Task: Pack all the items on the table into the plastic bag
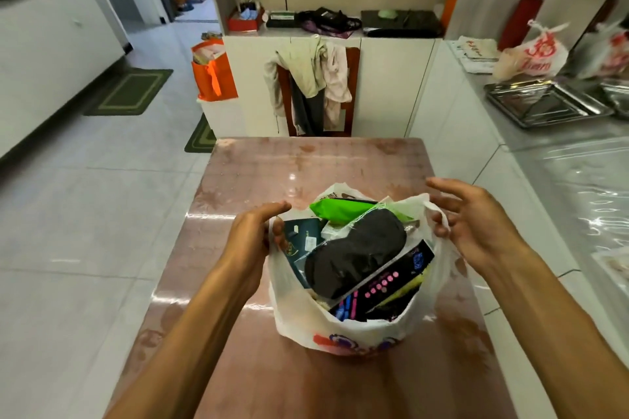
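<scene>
clothes (311,73) hang over a chair (352,92) beyond the table, near an orange bag (212,73) and steel trays (544,105).

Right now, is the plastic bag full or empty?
Full: the plastic bag stands open, a black pouch and packets heaped to its rim.

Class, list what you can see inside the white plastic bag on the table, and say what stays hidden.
Inside the white plastic bag: a black eye mask on top, a green packet, a dark green card pack and a black-and-pink packet. Anything beneath these is covered.
</scene>
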Demonstrator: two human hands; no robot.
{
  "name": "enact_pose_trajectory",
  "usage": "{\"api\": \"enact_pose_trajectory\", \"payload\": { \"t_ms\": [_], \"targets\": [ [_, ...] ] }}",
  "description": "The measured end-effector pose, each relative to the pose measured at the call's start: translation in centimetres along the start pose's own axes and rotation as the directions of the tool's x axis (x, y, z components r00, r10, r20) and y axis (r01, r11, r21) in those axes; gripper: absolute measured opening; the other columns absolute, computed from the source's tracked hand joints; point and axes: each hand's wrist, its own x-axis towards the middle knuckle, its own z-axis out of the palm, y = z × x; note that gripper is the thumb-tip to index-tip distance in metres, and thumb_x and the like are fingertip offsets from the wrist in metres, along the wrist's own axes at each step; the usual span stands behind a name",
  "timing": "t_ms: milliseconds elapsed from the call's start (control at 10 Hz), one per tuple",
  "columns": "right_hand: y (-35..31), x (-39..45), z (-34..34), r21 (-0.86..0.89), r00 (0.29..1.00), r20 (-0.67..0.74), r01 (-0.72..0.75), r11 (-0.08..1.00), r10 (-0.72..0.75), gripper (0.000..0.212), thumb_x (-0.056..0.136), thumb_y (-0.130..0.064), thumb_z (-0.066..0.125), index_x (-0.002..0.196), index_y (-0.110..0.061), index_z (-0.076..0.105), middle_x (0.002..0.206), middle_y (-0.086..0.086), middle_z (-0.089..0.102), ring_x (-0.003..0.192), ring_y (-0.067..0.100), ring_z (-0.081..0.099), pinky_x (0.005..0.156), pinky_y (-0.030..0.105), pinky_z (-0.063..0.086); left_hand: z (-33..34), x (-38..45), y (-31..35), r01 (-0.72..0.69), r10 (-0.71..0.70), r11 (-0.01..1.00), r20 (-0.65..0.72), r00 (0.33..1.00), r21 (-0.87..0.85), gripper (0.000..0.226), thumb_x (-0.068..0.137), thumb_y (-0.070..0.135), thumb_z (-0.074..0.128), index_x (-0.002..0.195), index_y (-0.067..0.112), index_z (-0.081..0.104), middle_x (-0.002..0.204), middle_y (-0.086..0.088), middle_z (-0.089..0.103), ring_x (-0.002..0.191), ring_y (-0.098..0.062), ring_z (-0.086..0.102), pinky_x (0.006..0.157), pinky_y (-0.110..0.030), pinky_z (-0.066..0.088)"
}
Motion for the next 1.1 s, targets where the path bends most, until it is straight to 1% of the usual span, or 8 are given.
{"api": "enact_pose_trajectory", "payload": {
  "t_ms": [100, 300, 500, 600, 700, 900, 1000, 1100],
  "targets": [
    [-1.3, 0.4, 0.9, 0.057, 0.999, 0.034, 0.016, 0.998, -0.018, 0.032, 0.076, -0.028, 0.07, 0.102, -0.01, 0.068, 0.092, 0.011, 0.062, 0.062, 0.015, 0.05, 0.05, 0.025, 0.034, 0.0, 1.0, 1.4, -0.035, 0.036, 0.999, 0.015, 0.999, -0.04, 0.026, 0.083, 0.02, 0.06, 0.102, 0.005, 0.069, 0.052, 0.004, 0.043, 0.049, -0.012, 0.039, 0.049, -0.025, 0.043],
    [-3.8, 2.0, 4.0, 0.143, 0.992, 0.057, 0.106, 0.984, -0.115, 0.041, 0.08, -0.03, 0.068, 0.114, -0.008, 0.062, 0.103, 0.014, 0.059, 0.07, 0.017, 0.051, 0.055, 0.026, 0.036, 1.3, 4.5, 5.9, -0.167, 0.171, 0.983, -0.047, 0.984, 0.076, 0.017, 0.081, 0.023, 0.061, 0.091, 0.013, 0.072, 0.048, 0.006, 0.044, 0.044, -0.009, 0.038, 0.047, -0.024, 0.039],
    [-3.7, 4.1, 5.8, 0.168, 0.984, 0.052, 0.157, 0.973, -0.168, 0.028, 0.073, -0.028, 0.068, 0.101, -0.023, 0.065, 0.104, 0.01, 0.057, 0.077, 0.02, 0.055, 0.051, 0.025, 0.042, 0.2, 7.3, 7.7, -0.172, 0.189, 0.976, -0.127, 0.974, 0.133, 0.021, 0.079, 0.023, 0.066, 0.096, 0.011, 0.07, 0.05, 0.002, 0.053, 0.048, -0.012, 0.045, 0.051, -0.027, 0.042],
    [-1.0, 5.5, 7.0, -0.007, 0.99, -0.095, 0.105, 0.994, -0.105, 0.023, 0.081, -0.015, 0.066, 0.1, -0.023, 0.057, 0.093, 0.006, 0.059, 0.06, 0.017, 0.057, 0.042, 0.024, 0.038, -0.7, 7.9, 5.8, -0.083, 0.132, 0.97, -0.212, 0.968, 0.227, 0.005, 0.083, 0.012, 0.063, 0.082, 0.008, 0.066, 0.048, -0.001, 0.056, 0.046, -0.015, 0.051, 0.048, -0.024, 0.046],
    [0.3, 6.5, 7.1, -0.119, 0.975, -0.193, 0.091, 0.989, -0.113, 0.036, 0.082, -0.01, 0.065, 0.111, -0.023, 0.049, 0.099, 0.007, 0.06, 0.06, 0.018, 0.056, 0.045, 0.028, 0.036, -0.9, 8.4, 4.8, -0.108, 0.179, 0.943, -0.206, 0.962, 0.314, 0.011, 0.085, 0.009, 0.062, 0.074, 0.006, 0.065, 0.043, 0.001, 0.057, 0.042, -0.011, 0.054, 0.046, -0.02, 0.045],
    [0.0, 8.0, 7.3, -0.21, 0.993, -0.111, 0.024, 0.977, -0.048, 0.025, 0.082, -0.017, 0.066, 0.104, -0.022, 0.056, 0.097, 0.01, 0.066, 0.061, 0.023, 0.061, 0.05, 0.029, 0.042, -1.0, 9.6, 4.9, -0.135, 0.186, 0.902, -0.087, 0.979, 0.409, 0.009, 0.088, 0.008, 0.061, 0.087, 0.004, 0.069, 0.071, -0.011, 0.066, 0.059, -0.015, 0.058, 0.049, -0.016, 0.049],
    [0.9, 7.9, 6.9, -0.312, 0.995, -0.103, -0.023, 0.95, -0.01, 0.019, 0.084, -0.019, 0.066, 0.1, -0.02, 0.057, 0.099, 0.014, 0.067, 0.07, 0.027, 0.065, 0.051, 0.027, 0.048, -1.4, 10.0, 4.6, -0.118, 0.203, 0.795, -0.078, 0.976, 0.595, 0.013, 0.085, 0.018, 0.062, 0.09, 0.009, 0.071, 0.086, -0.008, 0.07, 0.076, -0.019, 0.062, 0.066, -0.028, 0.053],
    [1.4, 7.9, 6.6, -0.44, 0.992, -0.097, 0.031, 0.898, -0.081, 0.024, 0.083, -0.025, 0.067, 0.104, -0.019, 0.057, 0.101, 0.005, 0.063, 0.085, 0.027, 0.066, 0.053, 0.027, 0.05, -2.0, 10.0, 4.4, -0.086, 0.211, 0.701, -0.09, 0.973, 0.708, 0.023, 0.081, 0.027, 0.064, 0.1, 0.016, 0.068, 0.098, -0.005, 0.068, 0.091, -0.025, 0.062, 0.082, -0.038, 0.053]
  ]
}}
